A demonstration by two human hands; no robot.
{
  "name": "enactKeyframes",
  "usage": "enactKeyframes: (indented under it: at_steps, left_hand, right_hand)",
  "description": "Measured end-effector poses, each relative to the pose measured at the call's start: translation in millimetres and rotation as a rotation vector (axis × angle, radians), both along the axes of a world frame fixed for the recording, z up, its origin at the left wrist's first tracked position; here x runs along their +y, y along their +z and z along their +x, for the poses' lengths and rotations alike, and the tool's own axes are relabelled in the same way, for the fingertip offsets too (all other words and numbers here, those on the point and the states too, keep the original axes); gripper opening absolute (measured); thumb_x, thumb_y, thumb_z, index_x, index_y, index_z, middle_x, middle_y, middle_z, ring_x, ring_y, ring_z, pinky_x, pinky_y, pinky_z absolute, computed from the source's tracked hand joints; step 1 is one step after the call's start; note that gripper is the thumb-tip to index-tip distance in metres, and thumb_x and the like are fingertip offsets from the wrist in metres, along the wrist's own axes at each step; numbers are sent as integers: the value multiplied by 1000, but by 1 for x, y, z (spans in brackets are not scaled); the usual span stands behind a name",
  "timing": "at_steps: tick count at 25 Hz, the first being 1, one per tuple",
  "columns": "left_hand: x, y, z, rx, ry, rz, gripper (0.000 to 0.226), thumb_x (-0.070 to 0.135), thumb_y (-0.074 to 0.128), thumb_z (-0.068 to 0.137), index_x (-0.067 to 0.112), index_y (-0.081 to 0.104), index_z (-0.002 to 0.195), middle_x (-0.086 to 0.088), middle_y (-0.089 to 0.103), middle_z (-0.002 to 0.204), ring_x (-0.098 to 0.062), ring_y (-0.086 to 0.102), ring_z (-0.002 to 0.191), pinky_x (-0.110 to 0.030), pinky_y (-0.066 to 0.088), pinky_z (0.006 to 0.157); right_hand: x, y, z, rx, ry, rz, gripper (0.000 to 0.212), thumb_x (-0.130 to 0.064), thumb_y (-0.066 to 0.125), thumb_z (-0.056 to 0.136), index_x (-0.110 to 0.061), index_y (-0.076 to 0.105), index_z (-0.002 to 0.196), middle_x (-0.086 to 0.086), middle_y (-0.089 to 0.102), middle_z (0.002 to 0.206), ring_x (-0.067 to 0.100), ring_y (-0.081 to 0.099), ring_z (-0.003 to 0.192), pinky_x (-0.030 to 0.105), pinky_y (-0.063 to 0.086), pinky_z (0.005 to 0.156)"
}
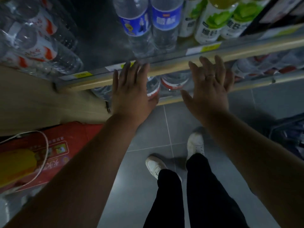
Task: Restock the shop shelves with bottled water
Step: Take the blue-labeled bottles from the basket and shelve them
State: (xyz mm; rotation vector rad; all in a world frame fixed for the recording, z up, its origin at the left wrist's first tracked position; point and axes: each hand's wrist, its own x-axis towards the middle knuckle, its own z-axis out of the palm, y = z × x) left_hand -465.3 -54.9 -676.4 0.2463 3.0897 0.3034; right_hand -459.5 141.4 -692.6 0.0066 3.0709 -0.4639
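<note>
Several wrapped water bottles (32,38): upper left, clear, white labels with red marks.
Red carton (62,145): lower left, white cord handle.
Left hand (131,92): centre, fingers straight and spread, grasping nothing, in front of the shelf edge (177,64).
Blue-label water bottles (148,22): top centre, two, clear, upright.
Red-label water bottles (172,83): lower shelf, between the hands.
Right hand (210,92): fingers splayed, released, ring visible.
Green-label bottles (212,25): upper right.
</note>
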Motion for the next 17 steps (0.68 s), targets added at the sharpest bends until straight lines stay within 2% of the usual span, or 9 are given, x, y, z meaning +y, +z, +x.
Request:
enactKeyframes:
  at_steps: [4, 9, 12, 15, 17]
  left_hand:
    - [35, 6, 24, -95, -118, -59, 92, 48, 71, 78, 14, 27, 151, -10, 25, 159, -33, 19, 148, -50, 9, 119]
    - [105, 1, 52, -89, -281, -59, 97, 46, 76, 73, 8, 30, 150, -18, 38, 152, -37, 34, 141, -53, 19, 116]
    - [165, -12, 69, -95, -375, -47, 98, 46, 78, 70, 6, 34, 148, -21, 44, 147, -39, 42, 136, -55, 27, 112]
    - [229, -24, 83, -95, -487, -35, 98, 44, 81, 68, 3, 36, 146, -23, 47, 144, -41, 45, 133, -60, 33, 108]
    - [271, -27, 93, -125, -548, -38, 98, 43, 79, 71, 3, 34, 147, -24, 44, 146, -42, 42, 135, -60, 31, 110]
  right_hand:
    - [32, 3, 42, -135, -53, 81, 79, -42, 62, 86, -28, 21, 152, 9, 8, 162, 31, -3, 149, 57, -4, 114]
    - [97, 2, 91, -290, -228, 67, 82, -48, 55, 89, -30, 9, 154, 6, 2, 163, 28, -1, 149, 57, -5, 116]
    - [147, -3, 124, -322, -349, 54, 83, -47, 56, 88, -27, 10, 154, 6, 3, 163, 27, 2, 149, 56, -2, 118]
    - [201, -6, 156, -336, -443, 61, 84, -47, 57, 88, -26, 10, 154, 6, 5, 162, 26, 2, 149, 53, -3, 117]
    - [237, -8, 177, -361, -502, 43, 84, -46, 58, 89, -27, 8, 154, 4, 4, 162, 26, -1, 149, 53, -6, 117]
